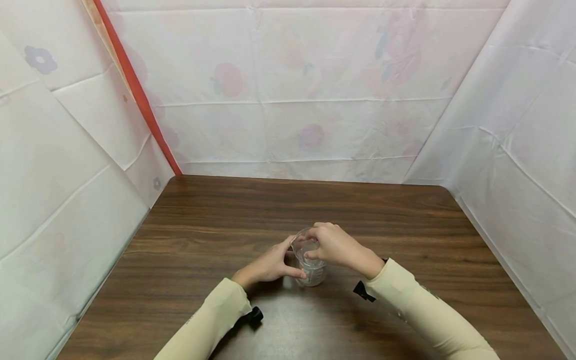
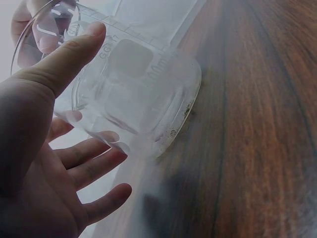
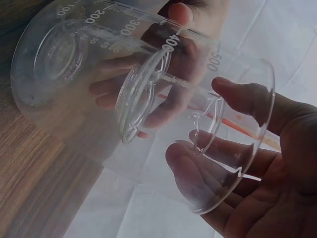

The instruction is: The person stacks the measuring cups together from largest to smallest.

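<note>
A clear glass beaker (image 1: pixel 315 276) with white graduations stands on the table in the head view. In the right wrist view, marks up to 500 show on this large beaker (image 3: pixel 106 141). Smaller glassware (image 3: pixel 141 101) sits inside it, its wide rim visible through the wall. My left hand (image 1: pixel 270 262) holds the large beaker from the left, thumb on one side and fingers round the other. From above, my right hand (image 1: pixel 337 245) reaches into the mouth. Its thumb and fingers pinch a small glass beaker (image 3: pixel 213 116) near its rim; the lower part is hard to make out through the glass.
A dark wood-grain table (image 1: pixel 202 220) extends around the hands. Pale patterned sheets (image 1: pixel 288 85) hang behind it and at both sides, with a red strip (image 1: pixel 139 95) at the back left corner. Black wrist devices (image 1: pixel 255 315) sit below the sleeves.
</note>
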A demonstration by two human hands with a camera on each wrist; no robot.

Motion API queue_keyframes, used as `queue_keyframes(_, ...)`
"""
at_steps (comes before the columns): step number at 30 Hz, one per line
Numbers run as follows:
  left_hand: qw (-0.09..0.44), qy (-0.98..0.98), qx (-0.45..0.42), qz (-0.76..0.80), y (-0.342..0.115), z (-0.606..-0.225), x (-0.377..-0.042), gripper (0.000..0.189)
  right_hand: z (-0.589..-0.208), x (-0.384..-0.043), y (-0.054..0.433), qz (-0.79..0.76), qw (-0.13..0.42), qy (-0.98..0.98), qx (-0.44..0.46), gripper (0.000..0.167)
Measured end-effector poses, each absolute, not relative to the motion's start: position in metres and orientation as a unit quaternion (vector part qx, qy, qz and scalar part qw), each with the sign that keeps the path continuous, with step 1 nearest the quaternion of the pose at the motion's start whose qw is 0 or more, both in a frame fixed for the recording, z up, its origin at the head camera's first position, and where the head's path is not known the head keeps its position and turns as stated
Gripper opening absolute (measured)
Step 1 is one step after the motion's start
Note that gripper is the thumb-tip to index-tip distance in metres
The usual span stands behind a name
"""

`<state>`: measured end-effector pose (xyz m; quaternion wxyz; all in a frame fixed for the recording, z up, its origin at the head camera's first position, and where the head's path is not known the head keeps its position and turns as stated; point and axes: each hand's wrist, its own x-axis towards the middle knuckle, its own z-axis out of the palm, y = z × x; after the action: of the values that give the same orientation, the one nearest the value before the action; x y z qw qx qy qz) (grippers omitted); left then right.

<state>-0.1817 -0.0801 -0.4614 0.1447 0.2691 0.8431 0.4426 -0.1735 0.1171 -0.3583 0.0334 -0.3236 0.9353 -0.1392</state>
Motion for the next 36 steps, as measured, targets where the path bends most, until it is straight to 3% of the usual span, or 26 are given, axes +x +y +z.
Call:
queue_keyframes(24, 0.151, 0.847, 0.26, 0.439, -0.0808, -0.4605, -0.18, 0.094, -0.3613, -0.1717, 0.115, -0.13, 0.052, 0.935, -0.326, 0.035)
queue_keyframes(36, 0.149, 0.839, 0.271, 0.447, -0.0809, -0.4616, -0.1803, 0.086, -0.3637, -0.1724, 0.1114, -0.125, 0.078, 0.937, -0.316, 0.04)
